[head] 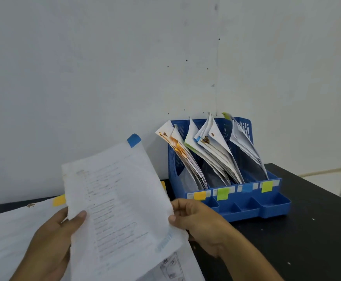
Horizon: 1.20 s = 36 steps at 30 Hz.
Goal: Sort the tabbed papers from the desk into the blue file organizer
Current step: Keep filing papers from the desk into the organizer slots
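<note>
Up in front of me, my left hand (50, 240) and right hand (194, 218) pinch a paper (121, 199) with a blue tab (133, 140). The organizer (267, 205) has a blue slot, third along, I think. I might drop it in the wrong one because the slots sit close. More papers (13, 230) lie on the black desk (307, 230) by a white wall (84, 67).

Held sheet: I saw a white printed page (121, 199) with a blue tab (133, 140) at its top corner, raised and tilted above the desk pile
Desk pile: I saw loose white papers (9, 236) lying flat at lower left; one carried an orange tab (59, 200)
Organizer: I saw the blue file organizer (275, 207) upright on the black desk; four slots held leaning papers; front labels ran orange, green, blue, yellow-green
</note>
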Available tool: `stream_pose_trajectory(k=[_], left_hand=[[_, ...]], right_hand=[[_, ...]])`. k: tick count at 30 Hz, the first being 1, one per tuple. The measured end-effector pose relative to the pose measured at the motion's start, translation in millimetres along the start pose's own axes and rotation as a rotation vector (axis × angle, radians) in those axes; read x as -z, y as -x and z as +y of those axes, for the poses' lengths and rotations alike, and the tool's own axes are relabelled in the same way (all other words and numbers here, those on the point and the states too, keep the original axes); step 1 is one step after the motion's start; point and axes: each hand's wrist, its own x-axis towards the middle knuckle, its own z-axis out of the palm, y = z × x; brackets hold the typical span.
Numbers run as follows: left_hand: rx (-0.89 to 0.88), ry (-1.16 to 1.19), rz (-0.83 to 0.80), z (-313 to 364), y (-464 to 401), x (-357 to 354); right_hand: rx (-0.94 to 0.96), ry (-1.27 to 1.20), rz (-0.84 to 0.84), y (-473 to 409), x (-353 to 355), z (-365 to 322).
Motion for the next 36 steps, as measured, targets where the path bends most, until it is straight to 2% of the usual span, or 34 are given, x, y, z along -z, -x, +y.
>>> stream_pose_trajectory(k=[3, 5, 8, 12, 17, 22, 25, 28, 31, 33, 36], left_hand=[[-0.057, -0.038, -0.033, 2, 2, -12], [-0.087, -0.116, -0.044, 3, 5, -21], [-0.100, -0.178, -0.145, 5, 12, -35], [-0.117, -0.220, -0.268, 14, 23, -52], [-0.257, -0.256, -0.278, 32, 34, -80], [-0.334, -0.252, -0.313, 52, 40, -121], [-0.460, -0.289, -0.235, 63, 38, -147], [-0.667, -0.325, -0.124, 73, 39, -173], [-0.809, -0.373, -0.108, 82, 39, -199], [-0.835, -0.421, -0.136, 88, 35, -216], [-0.772, -0.480, -0.245, 96, 25, -243]], right_hand=[[-0.003, 0.080, 0.007, 8, 13, -4], [0.060, 0.105, 0.072, 13, 21, -8], [0.185, 0.090, 0.181, 20, 31, -18], [0.268, 0.123, 0.241, 28, 45, -28], [0.263, 0.188, 0.319, 45, 72, -42], [0.303, 0.177, 0.468, 66, 104, -62], [0.368, 0.092, 0.650, 77, 133, -81], [0.467, 0.031, 0.887, 90, 164, -103], [0.565, -0.007, 1.045, 105, 181, -129], [0.631, 0.030, 1.124, 108, 189, -143], [0.676, 0.116, 1.197, 104, 194, -162]])
